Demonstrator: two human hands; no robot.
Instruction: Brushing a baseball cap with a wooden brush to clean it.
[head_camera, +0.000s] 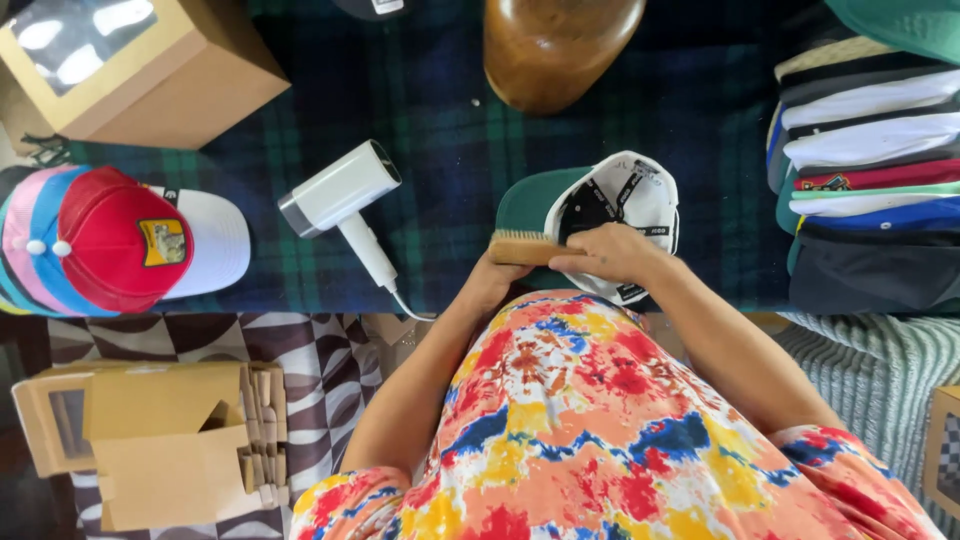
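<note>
A cap (610, 205) with a green brim and white crown lies upside down at the near edge of the plaid-covered table (450, 130). My right hand (610, 252) grips a wooden brush (525, 247), whose pale bristles rest against the cap's green brim. My left hand (490, 283) is mostly hidden under the cap and brush, and seems to hold the cap from below. My brightly patterned shirt fills the lower middle of the view.
A white handheld steamer (340, 200) with a cord lies left of the cap. A stack of caps (110, 240) topped by a red and white one is far left. More stacked caps (870, 160) stand right. A windowed cardboard box (130, 65), a wooden form (555, 45) and flat boxes (170, 440) are around.
</note>
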